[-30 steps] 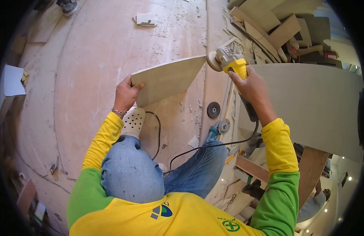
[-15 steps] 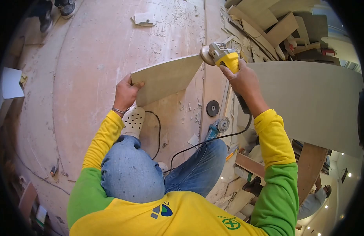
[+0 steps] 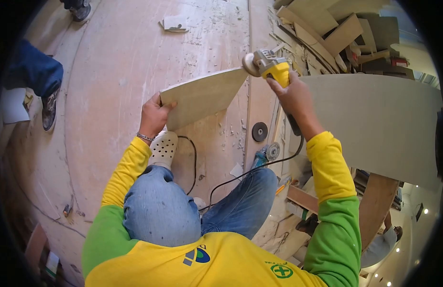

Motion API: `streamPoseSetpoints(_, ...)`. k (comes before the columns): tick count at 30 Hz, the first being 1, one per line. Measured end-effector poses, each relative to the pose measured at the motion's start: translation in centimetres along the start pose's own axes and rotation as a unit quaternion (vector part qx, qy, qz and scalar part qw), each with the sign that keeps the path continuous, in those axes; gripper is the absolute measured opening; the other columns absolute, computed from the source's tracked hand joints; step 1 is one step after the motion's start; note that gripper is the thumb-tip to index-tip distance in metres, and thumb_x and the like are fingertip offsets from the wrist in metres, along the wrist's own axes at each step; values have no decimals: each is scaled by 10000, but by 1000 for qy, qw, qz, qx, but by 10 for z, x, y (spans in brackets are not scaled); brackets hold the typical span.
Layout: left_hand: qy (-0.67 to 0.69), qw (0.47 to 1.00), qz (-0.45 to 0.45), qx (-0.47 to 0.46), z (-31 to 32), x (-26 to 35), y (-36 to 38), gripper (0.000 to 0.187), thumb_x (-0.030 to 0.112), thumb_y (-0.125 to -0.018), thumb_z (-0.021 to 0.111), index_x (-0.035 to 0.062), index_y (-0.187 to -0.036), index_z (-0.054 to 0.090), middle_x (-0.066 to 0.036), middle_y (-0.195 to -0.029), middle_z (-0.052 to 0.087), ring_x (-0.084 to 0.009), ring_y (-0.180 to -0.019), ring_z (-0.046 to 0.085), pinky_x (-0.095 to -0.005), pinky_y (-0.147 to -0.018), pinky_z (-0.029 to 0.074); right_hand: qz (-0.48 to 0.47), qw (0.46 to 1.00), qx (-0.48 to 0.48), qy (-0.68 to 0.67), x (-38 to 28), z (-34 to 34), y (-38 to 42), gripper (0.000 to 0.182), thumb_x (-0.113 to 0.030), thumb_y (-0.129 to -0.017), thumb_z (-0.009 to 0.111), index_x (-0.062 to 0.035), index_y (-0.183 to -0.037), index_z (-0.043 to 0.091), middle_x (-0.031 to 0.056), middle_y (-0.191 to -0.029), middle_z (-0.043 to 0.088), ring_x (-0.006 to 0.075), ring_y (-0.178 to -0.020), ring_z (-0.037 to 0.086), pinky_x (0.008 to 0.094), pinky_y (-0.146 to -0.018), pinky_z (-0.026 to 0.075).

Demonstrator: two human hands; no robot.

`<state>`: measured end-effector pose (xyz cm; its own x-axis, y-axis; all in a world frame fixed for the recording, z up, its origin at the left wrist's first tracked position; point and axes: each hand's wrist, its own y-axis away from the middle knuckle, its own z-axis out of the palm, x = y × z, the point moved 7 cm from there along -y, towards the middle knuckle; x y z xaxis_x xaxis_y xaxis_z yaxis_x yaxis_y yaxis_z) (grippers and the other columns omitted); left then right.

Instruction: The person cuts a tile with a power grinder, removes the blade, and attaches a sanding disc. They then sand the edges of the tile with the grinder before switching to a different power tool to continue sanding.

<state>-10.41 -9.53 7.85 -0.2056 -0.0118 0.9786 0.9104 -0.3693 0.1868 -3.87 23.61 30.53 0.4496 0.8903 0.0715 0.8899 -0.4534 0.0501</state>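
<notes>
My left hand (image 3: 155,115) grips the near left corner of a flat greyish board (image 3: 204,100), thumb on its face. The board is tilted, its lower corner by my white clog (image 3: 163,148). My right hand (image 3: 295,98) is wrapped round a yellow angle grinder (image 3: 278,71). The grinder's round disc (image 3: 250,64) is at the board's far right corner; whether they touch is hard to tell. A black cord (image 3: 245,173) runs from the grinder past my knee. On the floor to the right lie a black disc (image 3: 259,131) and a blue grinder (image 3: 260,158).
A large board (image 3: 369,119) stands at the right. Board offcuts (image 3: 326,33) are piled at the upper right. At the left a person's leg (image 3: 37,71) and shoe show, with another shoe (image 3: 81,10) above. Another person (image 3: 381,246) is at the lower right.
At the left edge, a person's leg in blue trousers has stepped into view. My right hand and the grinder have shifted very slightly left. My left hand keeps its hold on the board.
</notes>
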Motion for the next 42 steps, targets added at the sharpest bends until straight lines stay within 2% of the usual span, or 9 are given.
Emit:
streamPoseSetpoints(7, 3, 1000, -5, -6, -1, -5, -4, 280, 80, -880, 709, 3, -1147, 679, -86, -1027, 747, -115, -904, 678, -271, -814, 528, 51, 997, 51, 40, 42, -4, -27, 697, -646, -860, 652, 20, -1059, 609, 254, -888, 699, 439, -843, 676, 486, -721, 525)
streamPoseSetpoints(10, 26, 1000, -3, -8, 0, -4, -6, 276, 63, -881, 704, -2, -1148, 677, -83, -1036, 745, -113, -913, 677, -269, -818, 528, 68, 997, 15, 13, 43, -12, -21, 758, -685, -867, 599, 18, -1151, 583, 279, -955, 697, 451, -918, 671, 506, -781, 525)
streamPoseSetpoints(16, 26, 1000, -3, -5, 0, -4, -3, 267, 56, -887, 698, -6, -1147, 678, -77, -1036, 745, -108, -913, 671, -266, -816, 526, 44, 997, -32, 46, 28, -10, -10, 773, -686, -866, 598, 25, -1169, 580, 283, -958, 695, 444, -922, 674, 508, -794, 523)
streamPoseSetpoints(18, 23, 1000, 1, -6, 0, -2, -3, 255, 58, -888, 698, -7, -1133, 680, -75, -1027, 745, -104, -904, 668, -263, -813, 524, 25, 999, -6, 45, 26, -9, -10, 701, -661, -860, 634, 9, -1066, 613, 269, -900, 697, 452, -875, 673, 504, -748, 518)
streamPoseSetpoints(23, 16, 1000, 1, -5, 1, -2, -2, 235, 67, -886, 702, -8, -1109, 684, -71, -1009, 745, -101, -889, 666, -262, -803, 526, 6, 999, -24, 44, 19, -8, -9, 695, -644, -865, 638, 10, -1094, 600, 278, -917, 694, 451, -889, 672, 498, -766, 518)
streamPoseSetpoints(30, 25, 1000, 7, 2, 1, -3, 1, 227, 80, -882, 705, -7, -1091, 684, -79, -979, 746, -101, -854, 666, -269, -769, 533, -68, 993, -91, 33, -50, -27, 16, 685, -578, -854, 694, 21, -1171, 594, 269, -902, 692, 435, -861, 674, 486, -767, 521)
streamPoseSetpoints(40, -43, 999, 19, 20, 0, 4, 6, 242, 152, -854, 717, 11, -1049, 683, -137, -891, 734, -174, -779, 688, -316, -729, 536, -190, 978, -85, -3, -141, -26, 40, 657, -564, -849, 690, 5, -1169, 621, 225, -836, 703, 391, -795, 693, 464, -706, 543)
streamPoseSetpoints(41, -60, 998, -14, -3, 0, -2, 6, 304, 110, -874, 717, 5, -1157, 682, -84, -995, 742, -114, -894, 666, -297, -804, 538, -208, 975, -78, -13, -150, -26, 42, 638, -556, -849, 693, 3, -1150, 624, 222, -837, 705, 388, -787, 694, 462, -701, 543)
streamPoseSetpoints(42, -62, 998, -15, 2, 0, 6, 8, 304, 110, -874, 717, 5, -1157, 682, -84, -995, 742, -114, -894, 666, -297, -804, 538, -225, 971, -70, -24, -157, -27, 45, 620, -547, -849, 695, 0, -1131, 627, 220, -838, 706, 386, -779, 695, 460, -697, 543)
